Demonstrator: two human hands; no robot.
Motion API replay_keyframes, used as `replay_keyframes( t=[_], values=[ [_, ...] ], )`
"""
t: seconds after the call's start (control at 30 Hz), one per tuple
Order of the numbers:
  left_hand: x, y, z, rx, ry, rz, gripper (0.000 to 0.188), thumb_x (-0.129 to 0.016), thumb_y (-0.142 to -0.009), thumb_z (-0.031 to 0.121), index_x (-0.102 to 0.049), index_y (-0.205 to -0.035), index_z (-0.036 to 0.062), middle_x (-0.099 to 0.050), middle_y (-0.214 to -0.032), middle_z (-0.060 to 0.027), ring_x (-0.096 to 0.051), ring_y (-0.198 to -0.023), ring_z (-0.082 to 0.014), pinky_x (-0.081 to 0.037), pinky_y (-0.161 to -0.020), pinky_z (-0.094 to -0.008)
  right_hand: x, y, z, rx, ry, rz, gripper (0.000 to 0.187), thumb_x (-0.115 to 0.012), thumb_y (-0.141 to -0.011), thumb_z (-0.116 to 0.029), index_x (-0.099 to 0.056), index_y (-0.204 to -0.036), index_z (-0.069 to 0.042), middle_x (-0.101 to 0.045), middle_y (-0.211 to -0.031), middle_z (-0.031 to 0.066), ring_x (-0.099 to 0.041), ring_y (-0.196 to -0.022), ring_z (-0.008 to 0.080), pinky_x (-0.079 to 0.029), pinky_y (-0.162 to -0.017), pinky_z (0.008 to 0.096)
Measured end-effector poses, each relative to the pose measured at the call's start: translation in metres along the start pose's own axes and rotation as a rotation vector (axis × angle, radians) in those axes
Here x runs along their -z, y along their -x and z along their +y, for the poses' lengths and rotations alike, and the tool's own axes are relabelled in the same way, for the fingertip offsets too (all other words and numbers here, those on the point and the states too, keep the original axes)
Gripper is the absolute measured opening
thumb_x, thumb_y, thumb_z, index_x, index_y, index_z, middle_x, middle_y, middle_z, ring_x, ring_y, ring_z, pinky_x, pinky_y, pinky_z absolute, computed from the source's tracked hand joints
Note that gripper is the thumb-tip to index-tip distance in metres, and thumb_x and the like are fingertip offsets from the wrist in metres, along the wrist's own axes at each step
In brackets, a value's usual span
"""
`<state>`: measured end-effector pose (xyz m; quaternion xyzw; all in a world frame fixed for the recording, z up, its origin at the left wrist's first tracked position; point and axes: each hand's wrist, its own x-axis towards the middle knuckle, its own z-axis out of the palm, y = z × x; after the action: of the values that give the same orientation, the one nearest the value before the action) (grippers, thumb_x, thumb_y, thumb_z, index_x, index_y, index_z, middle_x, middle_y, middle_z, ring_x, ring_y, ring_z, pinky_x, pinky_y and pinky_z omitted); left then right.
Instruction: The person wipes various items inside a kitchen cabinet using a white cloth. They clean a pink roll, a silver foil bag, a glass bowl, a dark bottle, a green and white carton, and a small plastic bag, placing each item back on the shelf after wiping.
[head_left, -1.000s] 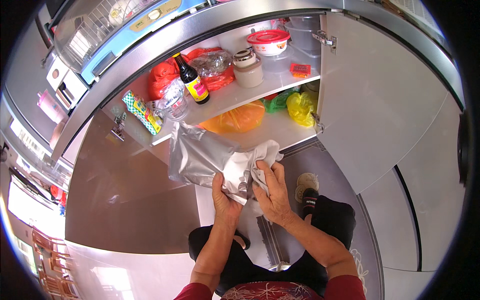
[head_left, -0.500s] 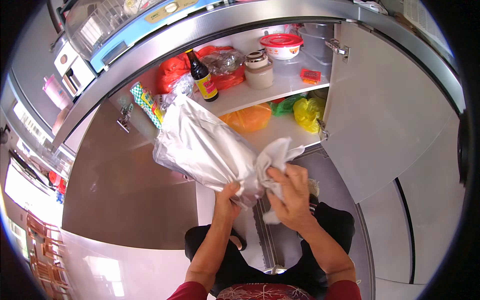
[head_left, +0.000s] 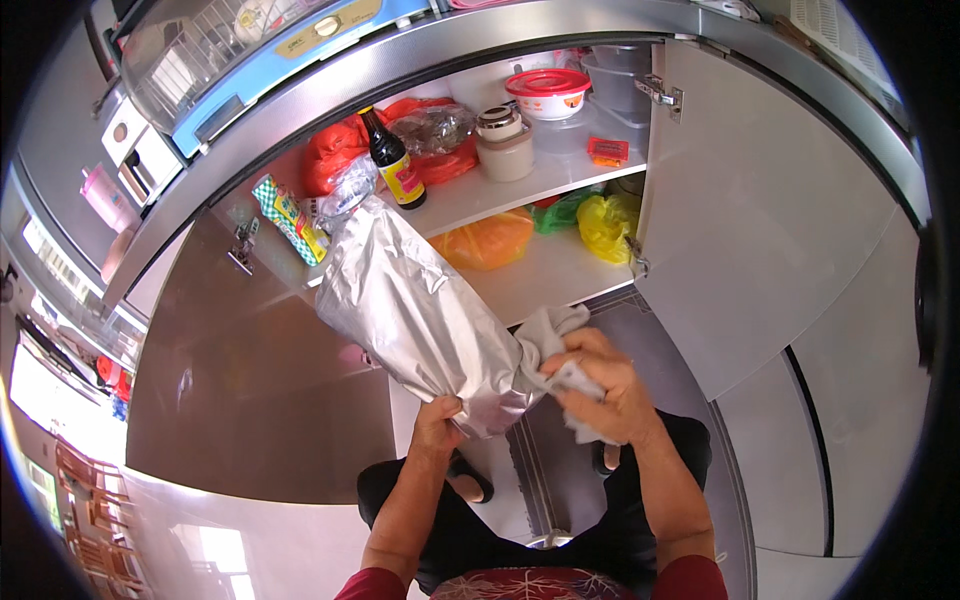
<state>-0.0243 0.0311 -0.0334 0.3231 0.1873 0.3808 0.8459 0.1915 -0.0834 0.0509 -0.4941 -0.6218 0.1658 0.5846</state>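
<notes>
A large silver foil bag slants across the front of the open cabinet, its far end at the upper shelf's left side. My left hand grips the bag's near end, with the thumb on top. In my right hand is a bunched pale grey cloth, which lies against the bag's near right side. Just beyond the bag, on the upper shelf, stand a dark bottle with a yellow and pink label and a green-and-yellow packet. What is inside the bag is hidden.
The upper shelf also carries red plastic bags, a beige jar, a red-lidded bowl and a small red packet. Orange and yellow bags sit below. The right cabinet door stands wide.
The foil bag's near end has come lower and slightly right, and its surface looks smoother. My right hand with the cloth has moved right and a little down along the bag's side.
</notes>
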Motion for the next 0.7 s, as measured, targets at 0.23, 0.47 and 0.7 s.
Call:
replay_keyframes(
  t=[0.23, 0.47, 0.7],
  values=[
    [0.013, 0.004, -0.001, 0.037, -0.010, -0.025, 0.067, -0.065, -0.061, 0.011, -0.044, -0.123, -0.0025, -0.057, -0.111, -0.0143, -0.057, -0.100, -0.0286, -0.047, -0.088, -0.0383, -0.011, -0.001, 0.006, -0.155, -0.037, -0.075, 0.019, -0.059, -0.075, -0.011, -0.059, -0.093, -0.004, -0.053, -0.089, 0.0156, -0.053, -0.081, 0.0321, -0.044, -0.076, 0.0348],
    [-0.003, 0.010, -0.016, 0.155, -0.080, -0.174, 0.067, -0.069, -0.058, 0.003, -0.047, -0.121, -0.0011, -0.060, -0.106, -0.0110, -0.058, -0.096, -0.0219, -0.047, -0.081, -0.0305, -0.003, -0.002, 0.001, -0.377, -0.301, 0.176, 0.019, -0.055, -0.081, -0.007, -0.055, -0.099, 0.000, -0.054, -0.091, 0.0071, -0.055, -0.084, 0.0150, -0.043, -0.073, 0.0277],
    [-0.007, 0.011, -0.015, 0.309, -0.152, -0.182, 0.069, -0.068, -0.060, 0.006, -0.045, -0.124, -0.0009, -0.058, -0.109, -0.0107, -0.057, -0.100, -0.0226, -0.045, -0.088, -0.0330, -0.021, 0.000, -0.002, 0.027, 0.054, 0.080, 0.026, -0.053, -0.084, -0.010, -0.051, -0.109, -0.003, -0.051, -0.098, 0.0116, -0.050, -0.089, 0.0213, -0.039, -0.083, 0.0306]
  ],
)
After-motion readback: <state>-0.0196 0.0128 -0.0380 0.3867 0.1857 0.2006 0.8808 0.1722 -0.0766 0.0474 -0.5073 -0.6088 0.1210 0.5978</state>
